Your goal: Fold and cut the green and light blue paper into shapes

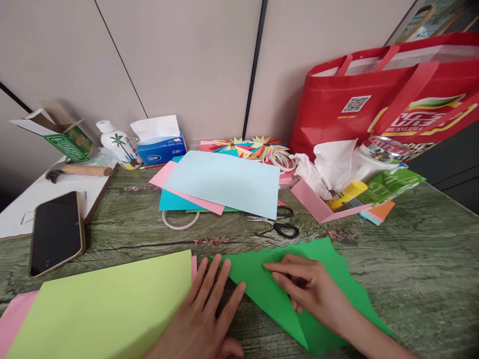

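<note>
A folded sheet of green paper (318, 279) lies on the wood-patterned table (411, 259) in front of me. My right hand (307, 289) rests flat on it, fingers stretched out and pointing left along a fold. My left hand (205, 314) lies open, fingers spread, on the table at the green paper's left edge, its fingertips touching the paper's corner. Just left of that hand sits a stack of light green paper (108, 304) over pink sheets.
Black-handled scissors (280, 222), loose light blue, pink and teal sheets (224, 182), a glue stick (346, 194), tape rolls, colourful paper stars (250, 144), a tissue box (160, 147), a bottle, a phone (56, 232), a red bag (392, 94) at the back right.
</note>
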Motion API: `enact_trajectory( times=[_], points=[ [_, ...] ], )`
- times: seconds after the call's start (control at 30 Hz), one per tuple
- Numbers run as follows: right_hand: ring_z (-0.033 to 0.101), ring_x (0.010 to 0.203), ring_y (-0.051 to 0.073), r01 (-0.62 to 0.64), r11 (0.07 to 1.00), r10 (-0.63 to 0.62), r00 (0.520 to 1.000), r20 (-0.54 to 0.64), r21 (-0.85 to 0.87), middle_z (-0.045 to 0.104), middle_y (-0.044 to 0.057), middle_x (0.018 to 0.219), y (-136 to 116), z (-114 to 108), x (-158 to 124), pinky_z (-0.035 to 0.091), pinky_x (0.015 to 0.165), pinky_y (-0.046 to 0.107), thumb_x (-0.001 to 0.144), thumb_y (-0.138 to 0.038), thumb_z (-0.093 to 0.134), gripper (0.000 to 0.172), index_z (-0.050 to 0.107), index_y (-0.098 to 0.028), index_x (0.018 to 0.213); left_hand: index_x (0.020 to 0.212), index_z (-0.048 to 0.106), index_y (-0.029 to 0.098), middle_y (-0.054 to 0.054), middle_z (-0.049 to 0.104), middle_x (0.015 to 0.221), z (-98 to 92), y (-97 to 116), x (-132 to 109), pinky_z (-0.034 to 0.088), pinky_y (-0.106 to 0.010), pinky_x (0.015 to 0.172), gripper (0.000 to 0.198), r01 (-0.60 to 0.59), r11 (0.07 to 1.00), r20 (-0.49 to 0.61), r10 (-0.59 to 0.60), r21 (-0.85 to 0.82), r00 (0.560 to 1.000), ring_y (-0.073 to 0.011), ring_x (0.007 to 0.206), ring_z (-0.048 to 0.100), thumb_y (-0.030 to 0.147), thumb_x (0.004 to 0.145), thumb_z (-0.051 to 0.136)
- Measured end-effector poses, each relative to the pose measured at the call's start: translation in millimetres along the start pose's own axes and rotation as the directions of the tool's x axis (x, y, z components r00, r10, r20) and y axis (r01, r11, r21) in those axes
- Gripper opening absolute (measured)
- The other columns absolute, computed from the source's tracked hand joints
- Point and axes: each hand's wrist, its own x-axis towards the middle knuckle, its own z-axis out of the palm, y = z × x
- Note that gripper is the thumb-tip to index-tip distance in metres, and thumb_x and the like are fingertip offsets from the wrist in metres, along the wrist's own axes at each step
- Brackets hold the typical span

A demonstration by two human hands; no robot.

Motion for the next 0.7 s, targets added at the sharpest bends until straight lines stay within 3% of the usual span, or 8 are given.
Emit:
enact_trajectory(
  times=[0.37, 0.7],
  points=[
    [0.051, 0.033, 0.004, 0.019, 0.999, -0.019, 1.0, -0.002, -0.044, 0.05, -0.001, 0.067, 3.1, 0.4, 0.4, 0.041, 0.032, 0.016, 0.087, -0.036, 0.049, 0.03, 0.07, -0.019, 0.1, 0.131, 0.043, 0.016, -0.018, 0.052, 0.13, -0.4, 2.4, -0.6, 0.022, -0.054, 0.102, 0.075, -0.002, 0.981, -0.087, 0.02, 0.196, 0.996, -0.0402, 0.12, 0.044, 0.066, 0.076, 0.045],
    [0.05, 0.033, 0.005, 0.02, 0.999, -0.021, 1.0, -0.02, -0.033, 0.051, -0.001, 0.063, 1.1, 2.8, -0.3, 0.041, 0.032, 0.016, 0.085, -0.038, 0.052, 0.029, 0.072, -0.019, 0.093, 0.134, 0.038, 0.012, -0.022, 0.051, 0.129, 10.3, 8.1, -9.3, 0.015, -0.056, 0.105, 0.078, 0.0, 0.977, -0.118, 0.026, 0.212, 0.993, -0.0421, 0.121, 0.043, 0.066, 0.078, 0.04]
  ],
)
